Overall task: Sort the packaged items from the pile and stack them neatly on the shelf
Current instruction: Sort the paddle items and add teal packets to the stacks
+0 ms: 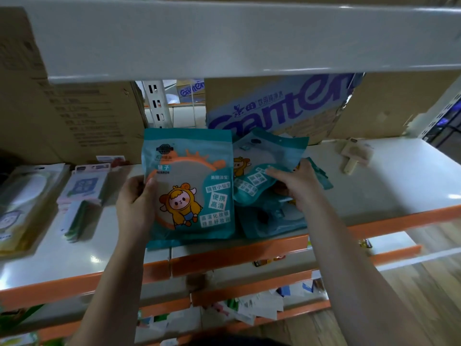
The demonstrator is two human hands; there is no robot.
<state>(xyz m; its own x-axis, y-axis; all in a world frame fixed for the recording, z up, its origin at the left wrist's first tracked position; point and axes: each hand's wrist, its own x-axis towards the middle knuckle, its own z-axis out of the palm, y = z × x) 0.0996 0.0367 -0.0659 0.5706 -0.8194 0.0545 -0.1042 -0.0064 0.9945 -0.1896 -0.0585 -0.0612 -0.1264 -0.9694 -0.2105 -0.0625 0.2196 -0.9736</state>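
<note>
Gripping the left edge of a flat teal pouch [189,186], the left hand [136,203] shows in the head view with its thumb pressed on the glossy front and its fingers hidden behind. It holds the pouch upright over the front edge of the white shelf [386,176], near the middle of its length. The pouch is a smooth plastic rectangle with a printed cartoon figure in a yellow hood, an orange ring and a pale round window. Just to its right, the right hand [296,182] grips a second pouch [259,168] of the same kind, with fingers curled over its face and the thumb out of sight. This one is bent and crumpled and tilts toward the back. Under it a loose pile [272,221] of more teal pouches lies overlapping on the shelf, close to the orange front lip. Toward the left end stand two tidy stacks, pink-edged packs [82,186] and clear-fronted packs [22,196]. At the back edge a brown cardboard box [74,116] sits left, and a torn carton with blue lettering [282,106] sits behind the pile. A pale, wood-coloured paddle-shaped item [354,156] lies near the back right corner. Lower shelves [249,308] hold scattered small packets, which are too blurred to make out.
</note>
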